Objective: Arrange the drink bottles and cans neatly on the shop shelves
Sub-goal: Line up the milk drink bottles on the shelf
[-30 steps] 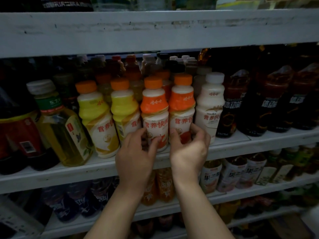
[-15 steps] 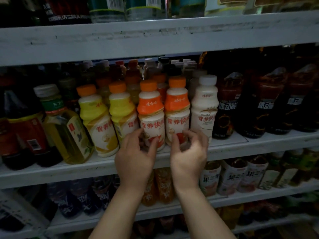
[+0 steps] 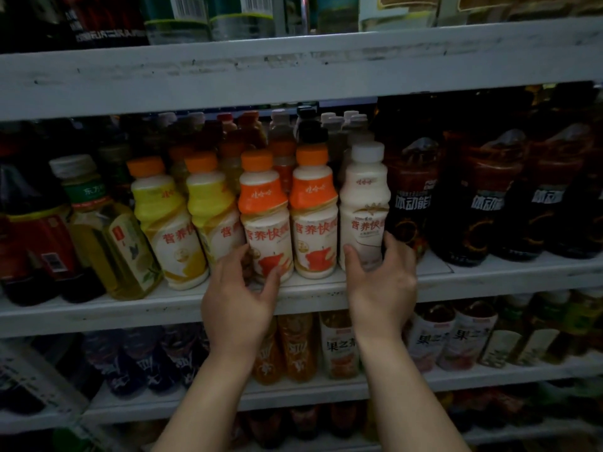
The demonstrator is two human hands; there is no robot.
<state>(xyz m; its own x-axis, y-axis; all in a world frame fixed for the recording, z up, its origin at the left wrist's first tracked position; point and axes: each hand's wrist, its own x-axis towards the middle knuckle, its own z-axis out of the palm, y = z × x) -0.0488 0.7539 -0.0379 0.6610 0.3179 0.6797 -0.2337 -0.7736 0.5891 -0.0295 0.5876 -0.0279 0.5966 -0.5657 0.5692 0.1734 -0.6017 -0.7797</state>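
Upright, white-capped cream bottle (image 3: 364, 203) and orange-shouldered bottle (image 3: 265, 220) show red lettering

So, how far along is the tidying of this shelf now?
Looks done: the right orange bottle stands upright, label forward. In hand: the left hand grips the left orange bottle and the right hand grips the white bottle, both at the base. To do: the two yellow bottles appear to lean.

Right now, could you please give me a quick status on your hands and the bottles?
Left hand round base of left orange bottle. Right hand grips base of white bottle. Both upright on shelf. Dark bottle close on right.
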